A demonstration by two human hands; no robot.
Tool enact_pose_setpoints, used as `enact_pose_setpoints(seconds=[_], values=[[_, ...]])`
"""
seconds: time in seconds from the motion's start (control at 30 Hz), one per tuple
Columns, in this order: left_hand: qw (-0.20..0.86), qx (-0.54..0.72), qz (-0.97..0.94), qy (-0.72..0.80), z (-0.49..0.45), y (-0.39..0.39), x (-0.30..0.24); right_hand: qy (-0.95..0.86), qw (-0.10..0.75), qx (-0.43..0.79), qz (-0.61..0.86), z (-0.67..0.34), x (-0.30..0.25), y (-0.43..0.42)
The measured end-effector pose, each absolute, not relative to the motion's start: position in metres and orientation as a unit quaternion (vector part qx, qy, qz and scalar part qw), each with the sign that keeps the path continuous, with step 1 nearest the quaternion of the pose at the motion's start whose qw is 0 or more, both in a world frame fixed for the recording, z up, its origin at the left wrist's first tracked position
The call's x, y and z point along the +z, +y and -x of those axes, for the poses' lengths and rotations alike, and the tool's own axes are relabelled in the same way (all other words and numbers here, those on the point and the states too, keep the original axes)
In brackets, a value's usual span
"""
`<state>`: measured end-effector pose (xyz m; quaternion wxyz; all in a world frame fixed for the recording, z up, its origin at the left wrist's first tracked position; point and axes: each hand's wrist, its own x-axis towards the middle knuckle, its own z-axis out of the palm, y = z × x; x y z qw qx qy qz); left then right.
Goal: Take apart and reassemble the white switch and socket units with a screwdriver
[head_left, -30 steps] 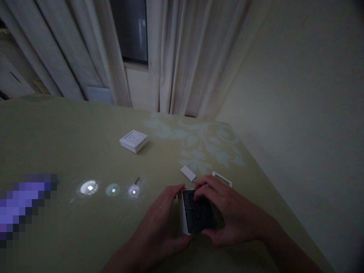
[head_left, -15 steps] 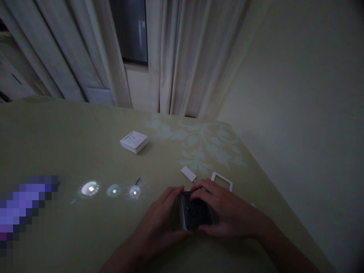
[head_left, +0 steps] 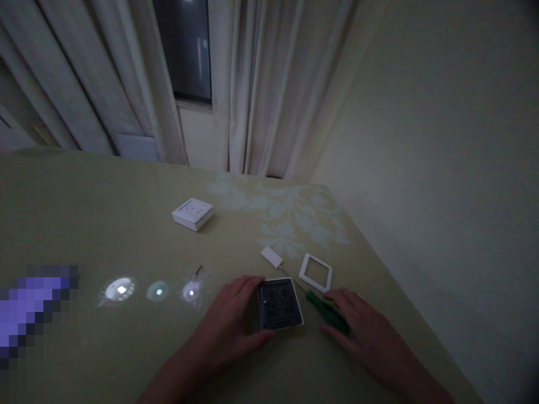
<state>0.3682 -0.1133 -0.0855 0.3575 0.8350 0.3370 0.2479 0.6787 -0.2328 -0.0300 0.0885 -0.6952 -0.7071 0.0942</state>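
My left hand (head_left: 236,314) grips a wall socket (head_left: 281,306) by its left side, thumb at the near edge and fingers at the far edge. The socket has a dark inner face with a white rim and a small screw near its left side. To its right, my right hand (head_left: 357,331) has its thumb and fingers around the green handle of a screwdriver (head_left: 326,311). The shaft slants away to the upper left, its tip close to a small white rectangular plate (head_left: 272,256). A white square frame (head_left: 304,268) lies just beyond the handle.
A white socket in its box (head_left: 192,214) stands farther back on the greenish tabletop (head_left: 105,224). A small thin dark piece (head_left: 199,270) lies left of my hands. A blurred-out purple patch (head_left: 33,308) covers the far left. Curtains (head_left: 269,84) and a wall (head_left: 442,140) border the table.
My right hand has left the socket and moved right and down onto the screwdriver handle. The socket's dark face is now uncovered; my left hand still holds it.
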Motion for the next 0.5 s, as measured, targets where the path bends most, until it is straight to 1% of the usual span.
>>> enact_pose_setpoints(seconds=[0.07,0.13,0.23,0.37,0.43,0.5], values=[[0.357,0.258,-0.833,0.335,-0.369,-0.112,-0.084,-0.7,0.105,0.088,0.701,-0.678,-0.042,-0.243],[0.358,0.264,-0.831,0.335,-0.37,-0.112,-0.081,-0.698,0.152,0.079,0.695,-0.676,-0.045,-0.249],[0.361,0.267,-0.827,0.338,-0.371,-0.111,-0.077,-0.67,0.268,0.031,0.692,-0.675,-0.031,-0.252],[0.369,0.258,-0.828,0.334,-0.372,-0.111,-0.075,-0.601,0.426,-0.086,0.671,-0.672,0.015,-0.242],[0.371,0.254,-0.828,0.336,-0.371,-0.112,-0.076,-0.61,0.478,-0.072,0.627,-0.663,0.04,-0.227],[0.379,0.254,-0.824,0.337,-0.37,-0.113,-0.077,-0.645,0.478,-0.012,0.596,-0.648,0.059,-0.208]])
